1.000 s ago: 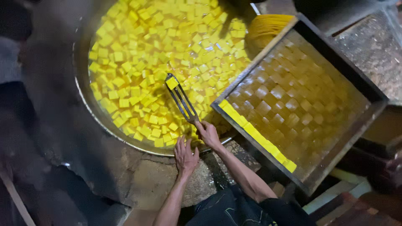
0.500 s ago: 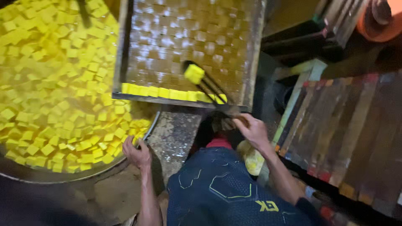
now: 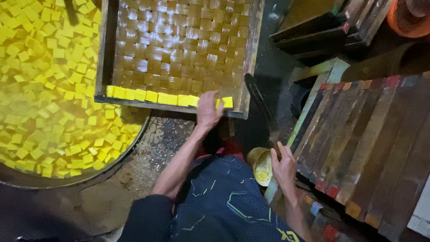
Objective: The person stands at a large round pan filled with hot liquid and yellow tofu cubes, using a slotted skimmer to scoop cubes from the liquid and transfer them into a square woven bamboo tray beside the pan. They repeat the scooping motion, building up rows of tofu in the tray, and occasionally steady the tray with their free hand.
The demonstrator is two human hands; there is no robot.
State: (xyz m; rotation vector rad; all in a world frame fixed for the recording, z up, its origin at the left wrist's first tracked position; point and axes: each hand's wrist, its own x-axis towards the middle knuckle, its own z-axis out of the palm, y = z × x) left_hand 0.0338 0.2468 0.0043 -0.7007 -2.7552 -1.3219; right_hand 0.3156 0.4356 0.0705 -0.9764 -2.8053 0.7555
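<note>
In the head view, the left hand point(image 3: 208, 110) rests with narrow, bent fingers on the row of yellow cubes point(image 3: 156, 96) along the near edge of the woven tray point(image 3: 179, 49) at upper centre. The right hand point(image 3: 283, 166), lower right of centre, has its grip closed around the dark tongs point(image 3: 262, 110), beside a small yellow bowl point(image 3: 262, 166). A wide pan point(image 3: 112, 166) of floating yellow cubes fills the left of the frame.

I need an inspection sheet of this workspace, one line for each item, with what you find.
Surface: rough stone ledge, stained.
Job's things: row of yellow cubes along the near edge of the woven tray; big pan full of yellow cubes in liquid.
Clutter: small yellow bowl; stacked wooden trays.
Grippers: left hand rests on the cube row; right hand holds dark tongs.
Cables: nothing seen.
Surroundings: dim, dark floor; orange object at the top right.
</note>
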